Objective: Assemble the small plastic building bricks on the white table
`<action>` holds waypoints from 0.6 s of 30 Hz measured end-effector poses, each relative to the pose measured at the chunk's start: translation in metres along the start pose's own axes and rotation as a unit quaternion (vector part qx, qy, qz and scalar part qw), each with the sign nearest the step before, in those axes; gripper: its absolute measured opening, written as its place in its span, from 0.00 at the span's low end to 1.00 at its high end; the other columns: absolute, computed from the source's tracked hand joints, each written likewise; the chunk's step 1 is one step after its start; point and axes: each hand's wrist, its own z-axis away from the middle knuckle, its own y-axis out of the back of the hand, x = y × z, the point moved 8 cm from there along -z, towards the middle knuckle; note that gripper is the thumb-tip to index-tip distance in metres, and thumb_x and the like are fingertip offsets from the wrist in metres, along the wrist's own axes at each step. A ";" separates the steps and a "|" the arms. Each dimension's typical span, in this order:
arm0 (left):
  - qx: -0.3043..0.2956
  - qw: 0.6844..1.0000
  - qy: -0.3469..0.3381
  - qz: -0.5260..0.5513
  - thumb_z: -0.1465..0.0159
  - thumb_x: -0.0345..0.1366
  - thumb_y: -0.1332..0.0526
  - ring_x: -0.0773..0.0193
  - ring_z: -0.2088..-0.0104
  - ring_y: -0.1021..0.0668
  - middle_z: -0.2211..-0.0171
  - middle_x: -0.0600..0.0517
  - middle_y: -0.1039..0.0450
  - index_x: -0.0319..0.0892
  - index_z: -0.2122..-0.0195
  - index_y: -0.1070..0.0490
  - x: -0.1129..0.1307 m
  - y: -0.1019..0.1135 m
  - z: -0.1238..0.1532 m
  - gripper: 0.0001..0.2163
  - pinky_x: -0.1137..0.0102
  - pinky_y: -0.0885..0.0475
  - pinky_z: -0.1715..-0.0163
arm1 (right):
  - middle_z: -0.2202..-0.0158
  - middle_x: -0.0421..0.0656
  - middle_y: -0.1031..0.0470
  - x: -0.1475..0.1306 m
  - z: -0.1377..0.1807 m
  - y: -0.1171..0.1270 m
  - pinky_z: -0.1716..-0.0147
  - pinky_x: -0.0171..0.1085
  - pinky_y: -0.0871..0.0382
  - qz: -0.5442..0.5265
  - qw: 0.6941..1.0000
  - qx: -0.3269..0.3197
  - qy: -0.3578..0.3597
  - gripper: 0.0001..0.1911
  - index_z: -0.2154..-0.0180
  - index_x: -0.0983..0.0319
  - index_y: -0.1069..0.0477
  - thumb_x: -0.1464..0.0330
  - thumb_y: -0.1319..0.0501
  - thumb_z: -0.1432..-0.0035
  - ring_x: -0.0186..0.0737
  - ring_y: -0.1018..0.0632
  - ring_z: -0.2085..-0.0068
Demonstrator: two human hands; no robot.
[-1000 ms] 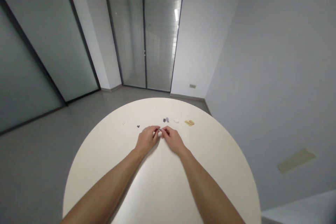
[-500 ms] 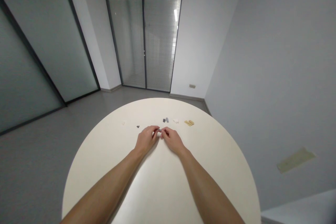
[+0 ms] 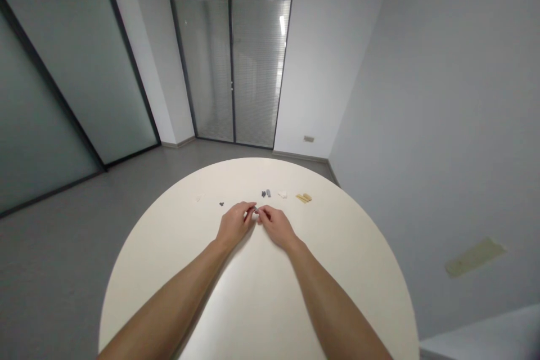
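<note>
Over the far half of a round cream table (image 3: 261, 304), my left hand (image 3: 237, 221) and my right hand (image 3: 275, 223) meet at their fingertips. Both are closed in a pinch around a small grey piece (image 3: 255, 210), mostly hidden by the fingers; its kind is too small to tell. Just beyond the fingers lie a dark clustered piece (image 3: 264, 194) and a grey oblong piece (image 3: 269, 193). A small dark piece (image 3: 221, 203) sits beyond my left hand.
Right of the grey pieces are some white pieces (image 3: 282, 194) and several tan strips or blocks (image 3: 304, 198). A faint white piece (image 3: 198, 198) lies at the far left. The table's curved far edge (image 3: 253, 158) faces a glass door (image 3: 232, 67); a wall (image 3: 442, 124) stands on the right.
My fingertips have shifted very slightly around the small grey piece, with the right ones a touch lower. The pieces on the table stay where they were.
</note>
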 end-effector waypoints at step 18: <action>-0.017 1.000 -0.013 -0.020 0.31 0.35 0.45 0.60 0.56 0.22 0.56 0.51 0.22 0.46 0.50 0.26 -0.003 -0.004 0.000 0.12 0.67 0.28 0.55 | 0.68 0.41 0.20 -0.009 0.001 0.007 0.68 0.32 0.37 0.076 0.996 0.037 0.013 0.12 0.57 0.58 0.24 0.63 0.45 0.34 0.36 0.24 0.69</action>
